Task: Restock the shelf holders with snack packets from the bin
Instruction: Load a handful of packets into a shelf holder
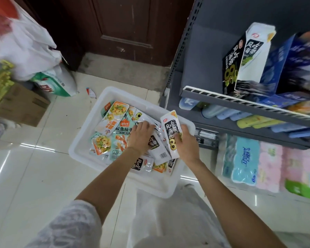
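While the white bin (89, 140) sits on the pale tiled floor (34, 176) in front of a dark wooden door (125, 24), clutter crowds its far left: white plastic bags (30, 49), a green and white sack (57, 83) and a cardboard box (21, 106) under yellow-green packs that are blurred and cut by the frame edge. A scrap of wrapper (91, 92) lies on the floor just behind the bin.

Inside the bin lies a loose heap of snack packets (113, 119), orange, teal and black-and-white ones overlapping, so the lower ones are mostly hidden. The left hand (141, 134) reaches into the bin's middle, fingers spread and bent down onto the heap; they look only to press on the packets. At the bin's right edge the right hand (185, 142) grips a white and black seaweed packet (171, 133), thumb across its face, held upright above the heap.

Right of the bin stands a grey shelf unit (195, 59). On its upper shelf, well above the bin, cardboard holders (249, 56) stand tilted, one black, one white, with blue boxes (284, 68) beside them smeared by motion blur. Below, blue and yellow flat packs (254, 120) lie in a row, and at floor level tissue packs (243, 158) in blue, pink and green run out of frame. Their print is too blurred to read.
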Available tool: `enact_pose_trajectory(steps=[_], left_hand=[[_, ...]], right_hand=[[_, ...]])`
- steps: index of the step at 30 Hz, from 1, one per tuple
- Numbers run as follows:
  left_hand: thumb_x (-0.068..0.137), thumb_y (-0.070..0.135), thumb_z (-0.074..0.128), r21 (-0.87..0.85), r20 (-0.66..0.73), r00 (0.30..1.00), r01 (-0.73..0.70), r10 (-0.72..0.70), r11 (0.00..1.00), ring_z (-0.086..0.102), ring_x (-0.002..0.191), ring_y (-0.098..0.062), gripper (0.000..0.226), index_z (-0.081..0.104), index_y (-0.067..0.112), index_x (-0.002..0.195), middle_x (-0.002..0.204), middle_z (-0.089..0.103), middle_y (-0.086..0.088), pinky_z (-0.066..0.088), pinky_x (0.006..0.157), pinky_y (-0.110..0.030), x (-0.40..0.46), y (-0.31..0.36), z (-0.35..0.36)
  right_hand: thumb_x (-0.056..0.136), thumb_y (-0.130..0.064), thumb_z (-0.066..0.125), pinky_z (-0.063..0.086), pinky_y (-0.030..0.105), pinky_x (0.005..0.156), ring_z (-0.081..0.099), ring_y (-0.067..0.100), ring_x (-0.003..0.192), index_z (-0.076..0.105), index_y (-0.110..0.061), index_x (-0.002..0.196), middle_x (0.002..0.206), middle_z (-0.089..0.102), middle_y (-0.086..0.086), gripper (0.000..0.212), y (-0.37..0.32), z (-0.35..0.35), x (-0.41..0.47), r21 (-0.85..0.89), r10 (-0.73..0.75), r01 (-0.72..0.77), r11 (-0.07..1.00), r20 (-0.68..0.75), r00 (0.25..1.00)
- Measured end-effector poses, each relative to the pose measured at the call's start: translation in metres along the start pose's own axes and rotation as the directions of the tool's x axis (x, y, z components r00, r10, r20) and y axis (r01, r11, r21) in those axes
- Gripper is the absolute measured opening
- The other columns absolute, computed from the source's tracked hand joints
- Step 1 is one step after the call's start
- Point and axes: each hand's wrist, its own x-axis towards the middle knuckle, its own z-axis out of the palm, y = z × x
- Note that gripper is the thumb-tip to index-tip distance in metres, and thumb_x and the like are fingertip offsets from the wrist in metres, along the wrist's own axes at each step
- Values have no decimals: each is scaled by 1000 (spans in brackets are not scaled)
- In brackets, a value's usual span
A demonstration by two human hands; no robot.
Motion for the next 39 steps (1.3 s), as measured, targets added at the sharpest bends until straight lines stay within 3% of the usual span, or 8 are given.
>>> enact_pose_trajectory(steps=[6,8,14,19,23,27,31,39], left_hand=[[84,12,69,-596,-25,997,47,-77,801,59,82,-20,22,67,10,106,90,64,-3,39,68,-16,-18,-19,-27],[83,8,70,-733,-109,993,-56,-35,677,59,87,-11,14,70,16,95,90,64,6,38,74,-9,-34,-23,-44],[75,-5,72,-698,-209,976,-102,-65,709,28,139,-14,23,75,17,84,141,39,8,32,101,-16,-65,-27,-47],[83,-10,51,-758,24,950,220,-310,614,65,74,-14,46,67,33,80,103,69,-8,54,62,-18,-78,-32,-30],[92,7,48,-842,188,869,383,-459,379,57,72,-16,27,68,23,100,92,62,-7,55,62,-27,-81,-26,-31],[84,19,70,-829,-42,794,311,-607,465,57,63,-14,9,61,18,86,80,62,1,40,49,-10,-81,-11,-37],[81,6,69,-883,-181,713,185,-677,431,51,53,-6,26,50,24,84,87,62,-1,47,62,-27,-83,1,-51],[79,6,67,-952,-242,789,-80,-564,297,55,74,-41,46,52,40,106,124,56,3,54,76,-43,-89,72,-99]], right_hand=[[94,-12,52,49,34,76,63,24,97,46,-11,116,114,65,4,23,16,-27,-12,329,62,-61,942,7,998],[93,-8,52,50,31,71,65,17,88,47,-15,113,110,66,3,22,18,-34,-15,468,114,-122,875,46,992],[94,-9,53,53,27,64,66,11,75,46,-18,105,92,67,0,16,11,-32,-21,589,132,-193,785,146,980],[93,-11,53,50,35,81,62,18,93,47,-18,106,104,63,-1,16,5,-25,-26,531,122,-205,822,188,975],[97,-17,50,47,22,69,64,15,88,50,-15,105,103,66,2,8,5,-28,-30,591,111,-203,781,189,976],[97,-15,50,46,17,59,66,9,78,53,-13,105,91,68,-4,9,9,-39,-33,661,113,-214,719,194,975],[97,-12,50,50,25,66,66,9,85,52,-16,100,98,67,-3,5,18,-55,-32,724,113,-196,662,161,980],[93,0,52,53,28,76,66,-4,78,37,-31,118,93,69,-9,43,65,-120,-25,761,29,3,649,-29,999]])
